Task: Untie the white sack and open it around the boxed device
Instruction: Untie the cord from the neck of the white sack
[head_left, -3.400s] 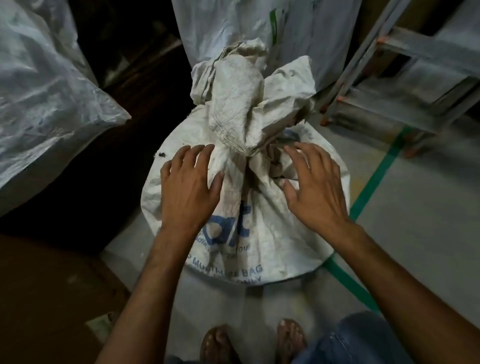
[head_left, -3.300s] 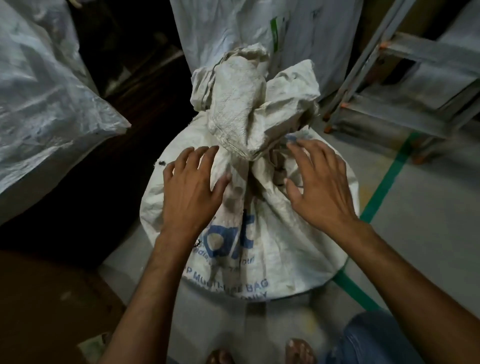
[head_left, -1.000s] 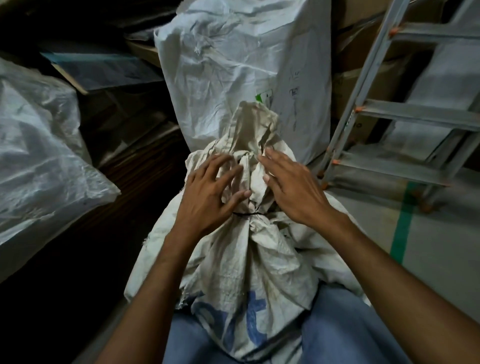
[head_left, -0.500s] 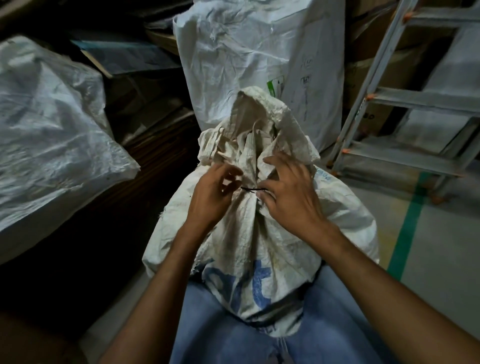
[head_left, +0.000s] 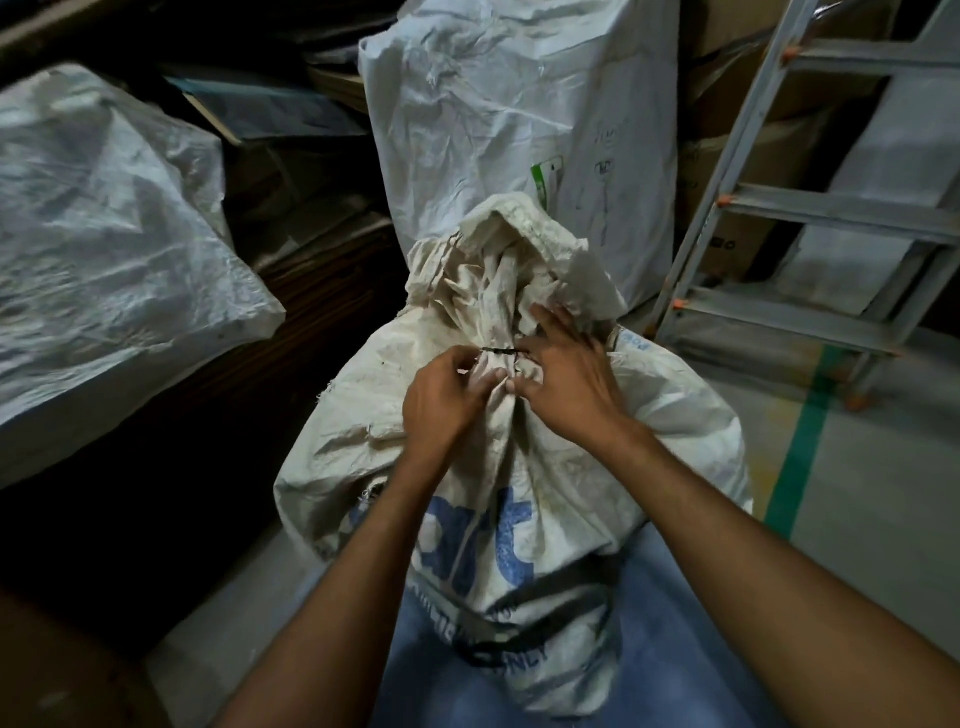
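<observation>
Though tied (black cord (head_left: 498, 352)), sack (head_left: 519, 467) between hands (head_left: 441, 402) (head_left: 566, 387)

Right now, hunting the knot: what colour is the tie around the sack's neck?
Black tie, head view.

Behind, we see a tall white woven sack (head_left: 498, 130) standing upright, a green mark on its front. At the left lies a bulky bundle wrapped in clear plastic (head_left: 104, 249), resting on dark boards (head_left: 322, 291). To the right a grey metal stepladder (head_left: 810, 213) leans before stacked cardboard boxes (head_left: 727, 156). A strip of green tape (head_left: 795, 457) runs along the grey floor (head_left: 883, 493).
</observation>
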